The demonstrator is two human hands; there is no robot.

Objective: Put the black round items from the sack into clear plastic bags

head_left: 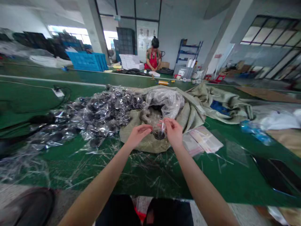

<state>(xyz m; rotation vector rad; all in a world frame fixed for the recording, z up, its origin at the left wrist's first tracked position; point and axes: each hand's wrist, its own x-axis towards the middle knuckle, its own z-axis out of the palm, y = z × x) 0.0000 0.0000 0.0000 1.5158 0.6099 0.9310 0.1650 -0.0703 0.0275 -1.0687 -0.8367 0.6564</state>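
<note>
Both my hands are raised over the green table (150, 175), holding one small clear plastic bag (157, 128) between them. My left hand (138, 133) pinches the bag's left edge. My right hand (172, 130) pinches its right edge with fingers curled. A dark round item (159, 135) sits inside the bag, at its bottom. Just beyond my hands lies an open burlap sack (192, 110) with a large clear bag (168, 100) of dark parts in its mouth.
A heap of bagged dark parts (98, 114) spreads left of the sack. A stack of flat empty bags (202, 141) lies to the right, with thin clear strips (105, 166) strewn near the front edge. A person in a red apron (153, 58) works at a far table.
</note>
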